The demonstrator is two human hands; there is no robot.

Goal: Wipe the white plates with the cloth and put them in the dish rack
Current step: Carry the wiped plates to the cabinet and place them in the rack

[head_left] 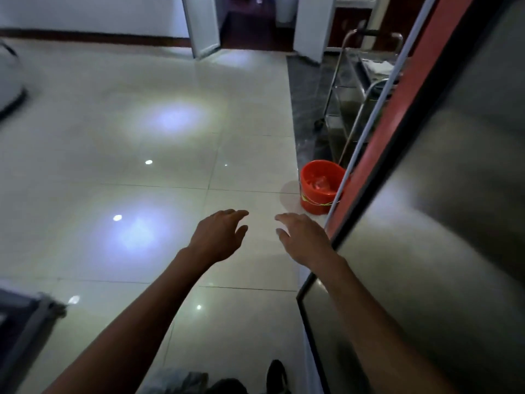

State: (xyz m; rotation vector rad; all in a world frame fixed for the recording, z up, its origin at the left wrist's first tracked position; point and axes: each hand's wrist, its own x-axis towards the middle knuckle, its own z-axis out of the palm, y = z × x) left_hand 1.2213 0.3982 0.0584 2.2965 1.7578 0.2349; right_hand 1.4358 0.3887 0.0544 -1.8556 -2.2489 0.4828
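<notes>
One view only, worn on the person's head — it looks forward and steeply down over both outstretched forearms at the tiled floor (142, 172), which fills most of the frame. The left hand (218, 237) and right hand (302, 237) sit near the lens, low and central. The wide angle bends the edges: a steel desk (454, 223) slants close along the right side, an orange bucket (322, 189) stands further ahead beside it, and a doorway (252, 21) lies far off at the top — the picture is tilted and somewhat blurred
</notes>
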